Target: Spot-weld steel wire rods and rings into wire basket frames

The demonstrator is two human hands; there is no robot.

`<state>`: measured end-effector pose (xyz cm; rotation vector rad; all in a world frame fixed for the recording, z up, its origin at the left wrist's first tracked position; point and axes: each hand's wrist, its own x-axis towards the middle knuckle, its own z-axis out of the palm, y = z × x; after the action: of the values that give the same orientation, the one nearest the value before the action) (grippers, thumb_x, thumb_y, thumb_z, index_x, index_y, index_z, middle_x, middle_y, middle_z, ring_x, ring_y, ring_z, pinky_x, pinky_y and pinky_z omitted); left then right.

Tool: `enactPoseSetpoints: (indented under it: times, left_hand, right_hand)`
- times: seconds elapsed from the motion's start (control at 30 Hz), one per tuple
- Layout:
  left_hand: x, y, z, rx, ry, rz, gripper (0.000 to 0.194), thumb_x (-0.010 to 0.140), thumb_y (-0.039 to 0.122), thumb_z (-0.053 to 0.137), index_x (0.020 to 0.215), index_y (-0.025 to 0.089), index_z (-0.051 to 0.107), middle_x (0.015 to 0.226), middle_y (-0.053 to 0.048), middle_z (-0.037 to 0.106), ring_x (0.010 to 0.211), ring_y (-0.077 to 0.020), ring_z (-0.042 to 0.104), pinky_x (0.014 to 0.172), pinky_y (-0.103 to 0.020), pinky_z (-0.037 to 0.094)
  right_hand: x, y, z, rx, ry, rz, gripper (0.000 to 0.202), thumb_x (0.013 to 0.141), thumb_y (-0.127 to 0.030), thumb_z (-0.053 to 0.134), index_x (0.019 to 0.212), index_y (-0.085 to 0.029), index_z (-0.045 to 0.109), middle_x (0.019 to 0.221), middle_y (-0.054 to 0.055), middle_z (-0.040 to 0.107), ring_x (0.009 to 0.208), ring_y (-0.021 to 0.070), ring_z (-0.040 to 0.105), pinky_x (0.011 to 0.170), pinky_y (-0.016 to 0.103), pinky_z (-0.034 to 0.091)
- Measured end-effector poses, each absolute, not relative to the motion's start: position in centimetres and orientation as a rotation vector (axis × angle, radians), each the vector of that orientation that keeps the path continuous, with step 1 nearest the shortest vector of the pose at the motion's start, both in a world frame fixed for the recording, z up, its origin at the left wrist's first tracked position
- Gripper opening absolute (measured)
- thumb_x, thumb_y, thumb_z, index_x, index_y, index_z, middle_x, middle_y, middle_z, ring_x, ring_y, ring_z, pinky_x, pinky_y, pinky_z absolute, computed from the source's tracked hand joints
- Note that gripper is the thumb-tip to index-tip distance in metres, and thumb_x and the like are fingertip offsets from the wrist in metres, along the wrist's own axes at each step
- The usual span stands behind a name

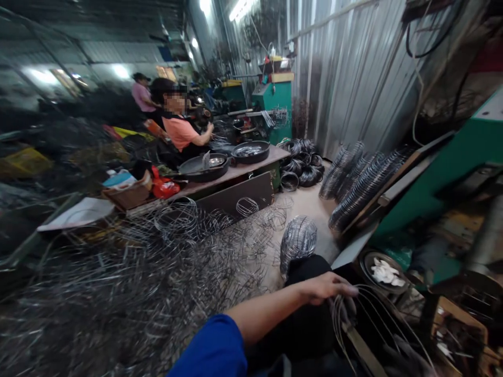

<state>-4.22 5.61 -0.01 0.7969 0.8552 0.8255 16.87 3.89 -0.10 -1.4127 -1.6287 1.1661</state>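
From the bottom centre my left arm reaches out in a blue sleeve, and my left hand (328,288) is closed over the top of several thin wire hoops (338,327). The hoops hang below the fingers and curve away to the lower right, over my dark-clothed lap. A flat metal bar (363,350) lies beside them. What seems to be my right hand (411,358) is a dark, blurred shape by the hoops at the lower right edge; its fingers cannot be made out.
Loose wire frames (157,293) cover the floor at left. A stack of nested wire frames (299,235) stands before my knee; more stacks (367,186) lean at right beside a green machine (444,178). Beyond, a person in orange (179,131) works at a bench (208,186) with black pans.
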Motion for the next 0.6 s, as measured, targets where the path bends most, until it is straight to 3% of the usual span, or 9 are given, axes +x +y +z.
enactPoseSetpoints:
  times: [0.13,0.2,0.27,0.33,0.4,0.47,0.6]
  left_hand:
    - [-3.7,3.6,-0.7,0.65,0.702,0.978,0.074,0.077,0.078,0.06,0.118,0.017,0.064,0.103,-0.015,0.071,0.09,-0.0271,0.07,0.073,-0.037,0.054]
    - [-2.8,1.4,-1.7,0.58,0.654,1.062,0.085,0.073,0.08,0.064,0.131,0.018,0.056,0.119,-0.018,0.066,0.105,-0.0285,0.067,0.086,-0.041,0.053]
    - [-1.4,-0.9,-2.8,0.583,0.676,1.073,0.096,0.06,0.065,0.086,0.138,0.022,0.049,0.13,-0.017,0.061,0.116,-0.0298,0.063,0.095,-0.042,0.049]
    - [0.6,-2.5,-3.4,0.624,0.738,1.107,0.106,0.051,0.045,0.097,0.141,0.025,0.043,0.131,-0.015,0.06,0.121,-0.0306,0.06,0.101,-0.043,0.046]
    - [2.7,-3.2,-3.4,0.65,0.817,1.192,0.099,0.054,0.035,0.097,0.136,0.025,0.043,0.12,-0.012,0.065,0.115,-0.0286,0.063,0.102,-0.044,0.046]
    - [4.0,-2.8,-3.0,0.647,0.894,1.274,0.078,0.064,0.033,0.091,0.126,0.022,0.045,0.103,-0.007,0.068,0.103,-0.0243,0.067,0.097,-0.041,0.049]
    - [3.3,-1.0,-2.4,0.648,1.002,1.327,0.056,0.072,0.029,0.084,0.113,0.021,0.046,0.087,0.0,0.064,0.088,-0.0181,0.067,0.084,-0.032,0.052]
  right_hand:
    - [19.3,0.6,-1.6,-1.441,-1.37,1.301,0.051,0.088,-0.061,0.067,0.132,-0.035,0.058,0.127,0.01,0.062,0.117,0.0341,0.06,0.08,0.052,0.06]
    - [19.9,-1.2,-2.4,-1.482,-1.216,1.326,0.055,0.09,-0.072,0.054,0.13,-0.034,0.062,0.123,0.011,0.066,0.115,0.036,0.063,0.082,0.056,0.058]
    - [19.2,-2.3,-3.1,-1.434,-1.018,1.42,0.066,0.09,-0.078,0.042,0.127,-0.028,0.065,0.121,0.014,0.068,0.117,0.0384,0.063,0.087,0.059,0.056]
    - [17.6,-2.6,-3.6,-1.281,-0.807,1.516,0.065,0.09,-0.077,0.046,0.124,-0.024,0.065,0.125,0.015,0.067,0.121,0.0368,0.061,0.094,0.056,0.054]
    - [16.1,-2.6,-3.8,-1.15,-0.681,1.539,0.06,0.087,-0.072,0.058,0.128,-0.027,0.061,0.133,0.012,0.064,0.125,0.033,0.058,0.099,0.051,0.052]
    - [16.1,-3.1,-3.5,-1.171,-0.71,1.536,0.063,0.082,-0.069,0.068,0.131,-0.03,0.06,0.136,0.009,0.062,0.124,0.0316,0.06,0.097,0.047,0.054]
    - [24.7,-6.6,-1.8,-1.621,-0.967,1.271,0.065,0.07,-0.066,0.078,0.122,-0.028,0.069,0.12,0.01,0.071,0.113,0.0366,0.065,0.089,0.047,0.058]
